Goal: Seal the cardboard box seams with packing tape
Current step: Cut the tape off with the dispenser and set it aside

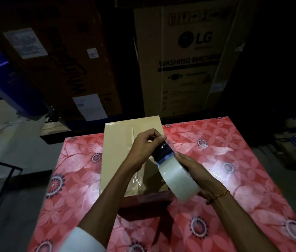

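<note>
A closed brown cardboard box [120,142] lies on the red flowered table [234,170], its centre seam running away from me, with clear tape over the near part of the seam. Above the box my right hand [196,171] grips a tape dispenser [163,151] loaded with a clear tape roll [178,180]. My left hand [143,146] pinches the dispenser's front end, where the tape comes out, with thumb and fingertips. Both hands hover over the box's right half.
A large LG washing-machine carton [189,60] and another big dark carton [61,60] stand behind the table. A blue bin [1,73] sits at the far left. A black wire frame [0,180] stands on the floor to the left.
</note>
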The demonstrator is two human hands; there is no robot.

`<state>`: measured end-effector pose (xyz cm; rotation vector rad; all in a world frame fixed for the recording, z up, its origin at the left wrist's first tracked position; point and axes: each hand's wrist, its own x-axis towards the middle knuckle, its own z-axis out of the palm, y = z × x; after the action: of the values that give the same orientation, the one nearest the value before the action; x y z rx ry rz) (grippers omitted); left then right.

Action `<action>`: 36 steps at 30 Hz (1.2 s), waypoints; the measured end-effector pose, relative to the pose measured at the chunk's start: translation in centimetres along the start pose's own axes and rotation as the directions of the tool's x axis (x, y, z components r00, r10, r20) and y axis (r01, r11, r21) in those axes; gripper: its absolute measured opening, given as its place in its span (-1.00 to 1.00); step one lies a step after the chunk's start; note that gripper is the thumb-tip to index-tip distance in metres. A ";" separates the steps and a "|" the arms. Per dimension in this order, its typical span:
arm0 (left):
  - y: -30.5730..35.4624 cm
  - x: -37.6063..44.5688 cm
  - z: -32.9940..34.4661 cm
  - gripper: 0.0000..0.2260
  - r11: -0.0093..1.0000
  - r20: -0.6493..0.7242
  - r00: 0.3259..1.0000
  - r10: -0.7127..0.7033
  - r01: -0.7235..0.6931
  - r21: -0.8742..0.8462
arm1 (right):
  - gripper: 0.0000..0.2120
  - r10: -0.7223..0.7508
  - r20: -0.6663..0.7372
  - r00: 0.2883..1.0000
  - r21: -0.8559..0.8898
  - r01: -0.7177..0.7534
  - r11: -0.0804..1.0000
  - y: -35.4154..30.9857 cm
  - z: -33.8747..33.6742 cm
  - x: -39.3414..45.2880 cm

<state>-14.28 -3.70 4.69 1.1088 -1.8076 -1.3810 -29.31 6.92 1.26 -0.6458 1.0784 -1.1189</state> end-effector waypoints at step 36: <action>1.0 0.0 -2.6 -0.84 0.972 0.409 0.904 -0.122 0.192 -0.135 | -0.55 0.121 0.098 0.988 -0.063 -0.115 0.991 -1.4 -2.8 -1.4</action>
<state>-12.34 -4.77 6.41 0.9476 -1.8545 -1.9386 -32.49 7.99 1.92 -0.6680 1.0507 -0.9460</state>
